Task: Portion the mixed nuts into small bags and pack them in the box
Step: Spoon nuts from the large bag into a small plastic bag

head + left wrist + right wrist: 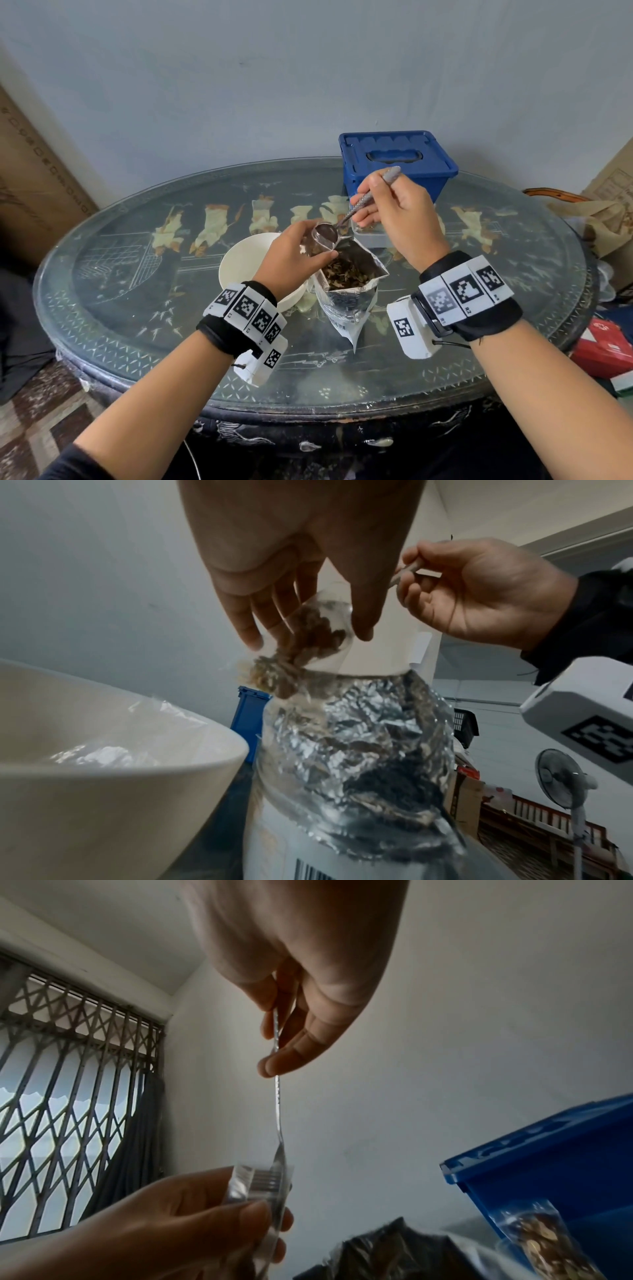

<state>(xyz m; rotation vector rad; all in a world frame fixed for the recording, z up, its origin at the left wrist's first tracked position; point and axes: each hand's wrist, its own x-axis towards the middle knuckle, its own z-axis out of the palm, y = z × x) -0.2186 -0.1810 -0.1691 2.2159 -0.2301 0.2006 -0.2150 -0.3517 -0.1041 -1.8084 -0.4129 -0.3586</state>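
My left hand (308, 246) pinches a small clear bag (317, 245) by its mouth, just above the open foil bag of mixed nuts (346, 277) standing at the table's middle. Brown nuts fill the small bag (315, 631) partway. My right hand (373, 202) grips the handle of a metal spoon (356, 209), whose bowl sits tilted at the small bag's mouth (260, 1180). The blue box (394, 161) stands behind with its lid on.
A white bowl (246, 263) stands left of the foil bag, partly under my left wrist. A clear shallow container (370, 236) lies before the blue box, and a filled small bag (541, 1240) shows by the box. Cardboard and bags crowd the table's right edge.
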